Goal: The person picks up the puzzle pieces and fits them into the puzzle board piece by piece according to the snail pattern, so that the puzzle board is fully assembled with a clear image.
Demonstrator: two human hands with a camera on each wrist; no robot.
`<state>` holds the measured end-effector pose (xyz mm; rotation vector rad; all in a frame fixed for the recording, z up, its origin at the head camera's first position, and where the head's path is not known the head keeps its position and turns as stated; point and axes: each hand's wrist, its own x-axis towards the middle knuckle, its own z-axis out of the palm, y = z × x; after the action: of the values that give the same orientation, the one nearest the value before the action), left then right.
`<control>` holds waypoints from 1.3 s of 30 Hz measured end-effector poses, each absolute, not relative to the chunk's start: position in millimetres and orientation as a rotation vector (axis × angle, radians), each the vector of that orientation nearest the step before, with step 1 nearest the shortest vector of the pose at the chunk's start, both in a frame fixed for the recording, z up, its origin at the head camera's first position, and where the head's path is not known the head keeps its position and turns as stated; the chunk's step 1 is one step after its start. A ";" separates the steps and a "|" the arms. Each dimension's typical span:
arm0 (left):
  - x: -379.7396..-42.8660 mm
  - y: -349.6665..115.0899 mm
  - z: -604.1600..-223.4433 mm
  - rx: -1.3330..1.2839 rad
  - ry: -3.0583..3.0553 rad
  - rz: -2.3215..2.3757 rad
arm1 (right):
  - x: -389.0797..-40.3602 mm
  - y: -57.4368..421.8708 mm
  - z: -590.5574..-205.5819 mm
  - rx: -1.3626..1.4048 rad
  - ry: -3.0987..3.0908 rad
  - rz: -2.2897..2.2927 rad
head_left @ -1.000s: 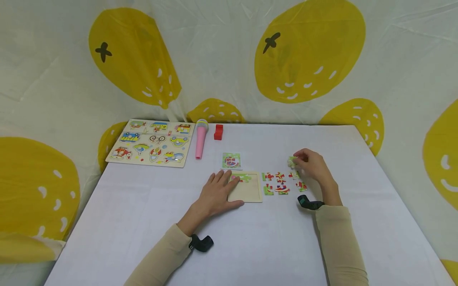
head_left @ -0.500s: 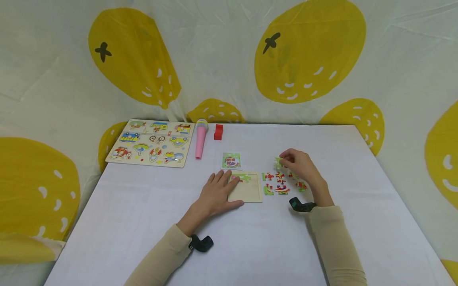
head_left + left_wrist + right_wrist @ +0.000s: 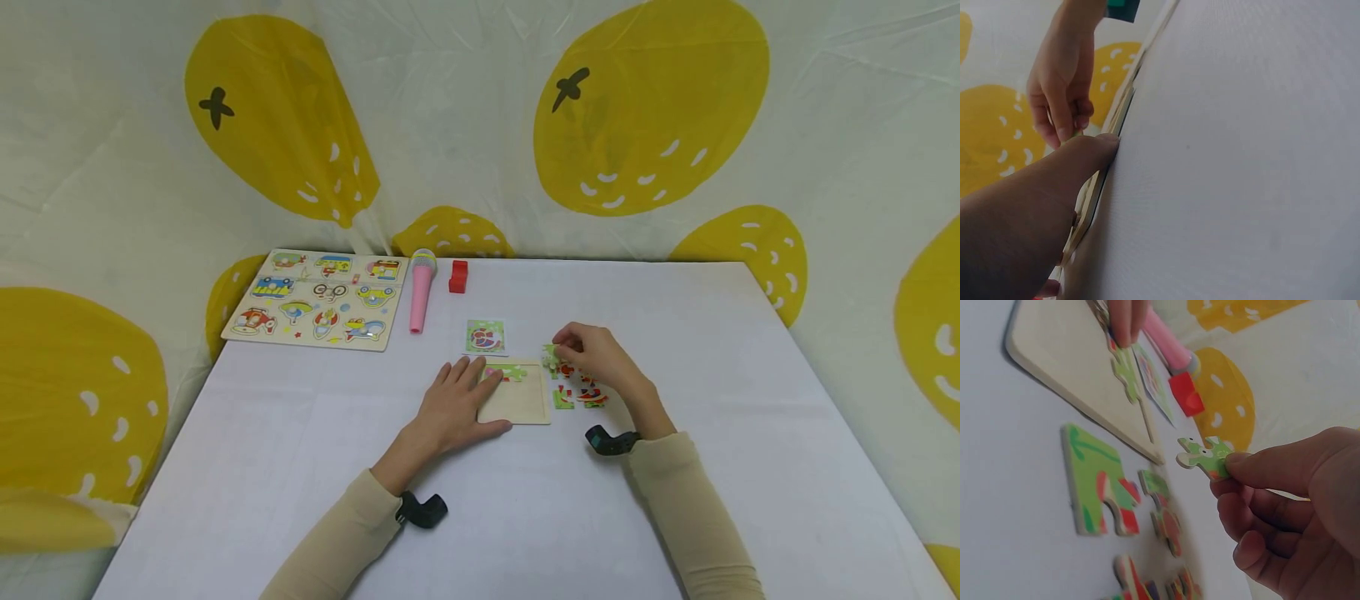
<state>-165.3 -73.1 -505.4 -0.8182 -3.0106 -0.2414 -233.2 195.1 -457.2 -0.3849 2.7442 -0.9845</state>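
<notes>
My right hand [image 3: 596, 354] pinches a green jigsaw piece [image 3: 1207, 456] between thumb and index finger, raised over the loose pieces just right of the puzzle tray. My left hand [image 3: 453, 400] lies with fingers spread across the left side of the wooden puzzle tray [image 3: 517, 408]. A green puzzle piece [image 3: 513, 372] sits along the tray's top edge, partly under my left fingers. Beside the tray lie several loose red and green pieces [image 3: 564, 398], some hidden beneath my right hand. In the left wrist view, my left thumb [image 3: 1100, 147] rests at the tray's edge.
A small picture card [image 3: 485, 337] lies just behind the tray. Farther back are a pink toy microphone [image 3: 422, 296], a red block [image 3: 458, 277] and a wooden vehicle puzzle board [image 3: 315, 300] at the back left. A patterned curtain [image 3: 465, 125] hangs behind the table.
My right hand has moved left with the green jigsaw piece, from the far side of the loose pieces to near the tray's upper right corner. My left hand has stayed in place.
</notes>
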 end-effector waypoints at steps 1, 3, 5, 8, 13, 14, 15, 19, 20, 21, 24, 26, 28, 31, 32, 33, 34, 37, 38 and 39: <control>-165.3 -73.0 -505.2 -0.818 -3.013 -0.243 | -232.2 192.1 -456.8 -0.386 2.736 -0.977; -165.4 -72.8 -504.9 -0.818 -3.017 -0.246 | -230.8 187.1 -457.1 -0.384 2.721 -0.968; -165.1 -72.7 -504.4 -0.817 -3.017 -0.250 | -229.7 183.2 -458.0 -0.390 2.715 -0.954; -164.8 -72.7 -504.2 -0.817 -3.014 -0.252 | -228.9 179.3 -460.4 -0.434 2.714 -0.946; -164.9 -73.0 -504.0 -0.826 -3.004 -0.249 | -228.2 174.0 -463.1 -0.497 2.694 -0.926; -164.9 -73.1 -504.0 -0.827 -3.002 -0.248 | -228.2 173.0 -463.9 -0.505 2.688 -0.921; -165.0 -73.2 -503.9 -0.828 -3.001 -0.246 | -228.1 172.0 -464.8 -0.510 2.683 -0.910; -164.9 -73.3 -503.6 -0.827 -3.001 -0.251 | -227.5 168.8 -468.4 -0.521 2.672 -0.892; -164.9 -73.3 -503.3 -0.825 -3.003 -0.251 | -227.1 168.1 -468.8 -0.523 2.673 -0.891; -164.9 -73.3 -503.3 -0.825 -3.004 -0.251 | -226.7 167.5 -469.2 -0.525 2.677 -0.885; -165.0 -73.1 -503.4 -0.824 -3.005 -0.251 | -225.2 165.8 -469.3 -0.528 2.693 -0.877; -165.0 -73.1 -503.4 -0.823 -3.006 -0.250 | -224.4 164.5 -469.3 -0.528 2.707 -0.863; -165.0 -73.0 -503.2 -0.823 -3.006 -0.253 | -224.0 163.7 -469.4 -0.534 2.718 -0.852; -164.9 -73.2 -502.9 -0.822 -3.012 -0.261 | -223.7 162.8 -469.4 -0.550 2.729 -0.845; -165.0 -73.1 -502.9 -0.822 -3.015 -0.258 | -223.7 162.7 -469.3 -0.562 2.731 -0.845; -165.1 -73.1 -502.9 -0.823 -3.017 -0.257 | -223.7 162.6 -469.1 -0.576 2.731 -0.851; -165.2 -73.0 -502.9 -0.824 -3.019 -0.253 | -223.8 162.5 -468.9 -0.592 2.729 -0.858; -165.5 -73.0 -502.6 -0.828 -3.019 -0.248 | -223.8 162.1 -468.3 -0.629 2.715 -0.866; -165.6 -72.9 -502.6 -0.831 -3.018 -0.249 | -223.7 162.0 -468.3 -0.637 2.707 -0.865; -165.7 -72.9 -502.3 -0.831 -3.020 -0.250 | -223.6 161.8 -468.3 -0.643 2.700 -0.863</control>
<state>-165.7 -72.9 -502.3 -0.8308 -3.0199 -0.2500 -223.6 161.8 -468.3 -0.6426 2.6997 -0.8630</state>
